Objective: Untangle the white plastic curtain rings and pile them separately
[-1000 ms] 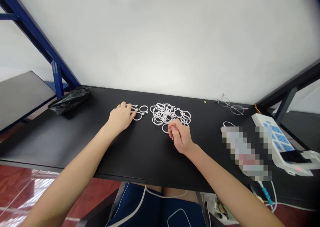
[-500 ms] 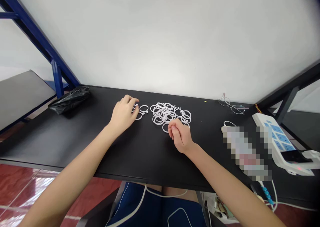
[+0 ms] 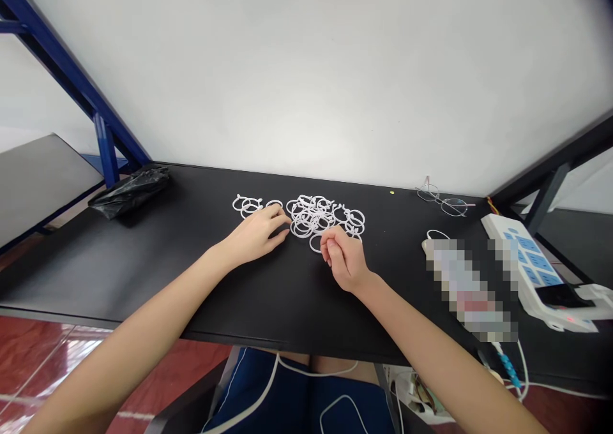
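A pile of white open rings with small knobbed ends (image 3: 313, 217) lies in the middle of the black table. My left hand (image 3: 258, 235) is at the pile's left edge, palm down, thumb and fingers apart, with no ring visible in it. Behind that hand lies a smaller group of the same rings (image 3: 248, 206), partly covered by my fingers. My right hand (image 3: 343, 258) is curled into a fist at the front of the pile, beside a single ring (image 3: 313, 243). Whatever its fingers may hold is hidden.
A black plastic bag (image 3: 131, 191) lies at the table's left end. To the right are eyeglasses (image 3: 453, 207), a blurred-out object with a cable (image 3: 472, 293), and a white power strip (image 3: 531, 261). A white wall (image 3: 306, 89) rises behind the table.
My left hand has moved right and slightly nearer, from the small ring group to the main pile's left edge, uncovering several rings. My right hand has stayed in place, still curled.
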`<control>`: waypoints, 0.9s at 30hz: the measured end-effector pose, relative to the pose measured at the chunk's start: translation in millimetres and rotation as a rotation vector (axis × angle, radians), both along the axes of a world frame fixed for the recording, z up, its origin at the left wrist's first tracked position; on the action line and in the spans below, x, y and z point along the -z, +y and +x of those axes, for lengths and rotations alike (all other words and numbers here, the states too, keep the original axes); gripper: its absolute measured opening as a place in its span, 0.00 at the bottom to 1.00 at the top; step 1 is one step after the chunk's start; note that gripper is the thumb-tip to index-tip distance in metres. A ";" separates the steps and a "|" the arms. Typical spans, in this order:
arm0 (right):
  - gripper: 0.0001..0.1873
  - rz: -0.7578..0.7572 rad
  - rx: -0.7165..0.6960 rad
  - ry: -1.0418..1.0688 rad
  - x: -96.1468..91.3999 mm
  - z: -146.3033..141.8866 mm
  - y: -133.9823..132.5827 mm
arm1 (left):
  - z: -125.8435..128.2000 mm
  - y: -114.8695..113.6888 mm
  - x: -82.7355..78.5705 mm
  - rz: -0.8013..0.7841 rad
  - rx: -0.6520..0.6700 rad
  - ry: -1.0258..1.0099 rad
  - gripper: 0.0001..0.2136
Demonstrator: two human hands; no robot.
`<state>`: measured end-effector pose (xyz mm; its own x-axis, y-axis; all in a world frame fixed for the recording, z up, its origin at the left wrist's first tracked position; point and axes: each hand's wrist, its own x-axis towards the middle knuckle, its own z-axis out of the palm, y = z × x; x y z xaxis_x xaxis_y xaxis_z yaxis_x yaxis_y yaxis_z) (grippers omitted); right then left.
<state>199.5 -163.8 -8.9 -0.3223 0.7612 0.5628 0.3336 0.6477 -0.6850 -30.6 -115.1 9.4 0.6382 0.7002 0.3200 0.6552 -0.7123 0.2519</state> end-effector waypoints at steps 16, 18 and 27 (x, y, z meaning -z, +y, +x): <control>0.10 -0.010 0.008 -0.036 -0.6 0.1 -0.2 | 3.1 2.4 6.4 -0.043 0.137 -0.008 0.15; 0.10 -0.008 0.008 -0.034 -0.6 0.2 0.1 | 3.0 3.0 6.9 -0.042 0.141 -0.007 0.15; 0.10 0.008 0.002 -0.021 -2.9 -1.4 -0.7 | 1.1 4.6 11.1 -0.017 0.118 -0.079 0.14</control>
